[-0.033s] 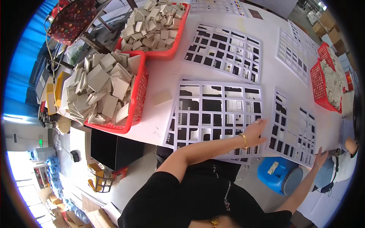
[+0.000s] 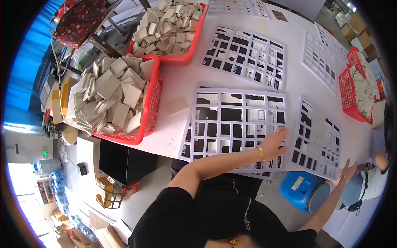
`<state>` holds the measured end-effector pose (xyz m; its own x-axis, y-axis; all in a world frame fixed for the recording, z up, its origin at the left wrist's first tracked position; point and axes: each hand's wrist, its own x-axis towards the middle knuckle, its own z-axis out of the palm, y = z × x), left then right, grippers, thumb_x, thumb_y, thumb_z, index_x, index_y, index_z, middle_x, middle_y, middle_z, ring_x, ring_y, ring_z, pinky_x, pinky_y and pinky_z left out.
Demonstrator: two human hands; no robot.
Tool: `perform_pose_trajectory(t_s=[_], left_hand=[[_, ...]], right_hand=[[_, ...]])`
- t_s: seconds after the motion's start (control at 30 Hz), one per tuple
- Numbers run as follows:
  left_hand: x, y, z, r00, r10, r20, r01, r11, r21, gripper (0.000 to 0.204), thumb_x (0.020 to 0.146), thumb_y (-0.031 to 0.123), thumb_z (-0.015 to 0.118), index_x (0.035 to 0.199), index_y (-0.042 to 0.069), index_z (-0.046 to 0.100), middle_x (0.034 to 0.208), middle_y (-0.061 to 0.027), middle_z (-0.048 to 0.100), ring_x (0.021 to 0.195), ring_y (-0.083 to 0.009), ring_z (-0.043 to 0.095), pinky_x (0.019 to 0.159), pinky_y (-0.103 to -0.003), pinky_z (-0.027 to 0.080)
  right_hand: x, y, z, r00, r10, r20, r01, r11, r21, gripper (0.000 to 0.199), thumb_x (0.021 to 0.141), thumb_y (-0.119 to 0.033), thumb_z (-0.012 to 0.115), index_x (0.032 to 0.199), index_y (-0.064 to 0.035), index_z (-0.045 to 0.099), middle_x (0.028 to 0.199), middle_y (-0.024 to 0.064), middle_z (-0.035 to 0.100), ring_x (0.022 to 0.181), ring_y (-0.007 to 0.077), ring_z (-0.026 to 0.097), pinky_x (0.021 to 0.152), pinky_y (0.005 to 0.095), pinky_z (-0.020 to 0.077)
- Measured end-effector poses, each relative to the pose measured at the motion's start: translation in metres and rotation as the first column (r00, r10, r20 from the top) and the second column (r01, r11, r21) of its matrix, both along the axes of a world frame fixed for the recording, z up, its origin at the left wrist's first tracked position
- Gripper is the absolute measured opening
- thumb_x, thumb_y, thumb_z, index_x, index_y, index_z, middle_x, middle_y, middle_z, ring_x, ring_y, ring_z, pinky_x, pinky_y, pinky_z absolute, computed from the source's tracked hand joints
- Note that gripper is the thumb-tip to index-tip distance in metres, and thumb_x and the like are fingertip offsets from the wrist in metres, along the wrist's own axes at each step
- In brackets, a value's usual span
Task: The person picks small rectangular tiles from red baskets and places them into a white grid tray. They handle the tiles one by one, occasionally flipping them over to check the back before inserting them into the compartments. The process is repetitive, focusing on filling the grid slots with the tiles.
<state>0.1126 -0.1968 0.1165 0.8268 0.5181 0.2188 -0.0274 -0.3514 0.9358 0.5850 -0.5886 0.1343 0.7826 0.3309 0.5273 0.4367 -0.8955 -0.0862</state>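
My left hand [image 2: 273, 144], with a ring and a gold bracelet, hovers at or just over the right side of a white grid board [image 2: 253, 105]; whether it touches is unclear. Its fingers are spread and I see nothing in them. Black-and-white printed panels show through the board's openings, and another board's edge [image 2: 185, 145] sticks out beneath it. At the far right, my right hand [image 2: 349, 170] reaches to the lower right corner of a second grid board [image 2: 318, 136]. Its fingers are stretched out and nothing shows in them.
Red baskets [image 2: 154, 97] heaped with pale flat pieces [image 2: 109, 84] stand at the left. Further grid boards [image 2: 248, 51] lie behind, and a red basket [image 2: 349, 91] sits at far right. A blue barrel [image 2: 298, 188] stands below the table edge; a person [image 2: 374, 177] is at the right.
My left hand has shifted slightly left and toward me. The grid board by my right hand sits a touch further left; my right hand has hardly moved.
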Motion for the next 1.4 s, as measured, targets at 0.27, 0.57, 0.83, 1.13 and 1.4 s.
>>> perform_pose_trajectory(t_s=[0.27,0.57,0.83,1.13,1.4], left_hand=[[-0.266,0.169,0.077,0.707,0.7,0.106,-0.557,0.459,0.692,0.035,0.069,0.002,0.07,0.102,0.006,0.06,0.102,-0.0113,0.061,0.096,-0.0308,0.056,0.084,-0.04,0.043],[-0.389,0.233,0.091,0.24,0.935,-0.262,-0.397,0.341,0.852,0.057,0.068,0.024,0.076,0.118,0.01,0.053,0.118,-0.0107,0.056,0.114,-0.0336,0.048,0.094,-0.045,0.041],[-0.392,0.237,0.071,0.26,0.937,-0.234,-0.38,0.322,0.867,0.058,0.068,0.026,0.076,0.118,0.012,0.052,0.114,-0.0084,0.057,0.105,-0.0327,0.054,0.088,-0.045,0.042],[-0.291,0.154,0.092,0.758,0.652,0.022,-0.504,0.564,0.655,0.063,0.057,0.008,0.078,0.117,0.005,0.06,0.105,-0.0143,0.057,0.094,-0.0308,0.057,0.078,-0.039,0.049],[-0.186,0.13,-0.012,0.901,0.342,-0.266,-0.163,0.836,0.524,0.052,0.064,0.011,0.078,0.113,0.011,0.058,0.112,-0.0089,0.058,0.102,-0.0312,0.056,0.084,-0.04,0.05]], right_hand=[[-0.225,0.295,-0.012,0.727,0.679,-0.101,-0.675,0.734,0.076,0.051,0.08,-0.013,0.069,0.126,-0.0007,0.051,0.123,0.0166,0.057,0.116,0.0324,0.052,0.102,0.0399,0.0369],[-0.545,0.549,-0.027,0.05,0.934,-0.352,-0.978,0.117,0.173,0.053,0.076,-0.026,0.07,0.123,-0.0109,0.052,0.127,0.0079,0.053,0.123,0.0243,0.046,0.105,0.0523,0.0266],[-0.63,0.595,-0.087,0.173,0.846,-0.505,-0.978,0.088,-0.188,0.05,0.07,-0.025,0.072,0.115,-0.0098,0.056,0.113,0.0052,0.058,0.113,0.0213,0.05,0.104,0.0529,0.0266],[-0.504,0.546,-0.055,0.116,0.967,-0.225,-0.935,0.183,0.303,0.046,0.066,-0.026,0.075,0.107,-0.0102,0.06,0.106,0.0089,0.057,0.099,0.0288,0.055,0.086,0.0413,0.0456],[-0.388,0.508,-0.067,0.04,0.949,-0.312,-0.954,0.129,0.27,0.044,0.065,-0.006,0.076,0.108,-0.0097,0.063,0.113,0.0087,0.056,0.104,0.0303,0.053,0.091,0.0382,0.0466]])
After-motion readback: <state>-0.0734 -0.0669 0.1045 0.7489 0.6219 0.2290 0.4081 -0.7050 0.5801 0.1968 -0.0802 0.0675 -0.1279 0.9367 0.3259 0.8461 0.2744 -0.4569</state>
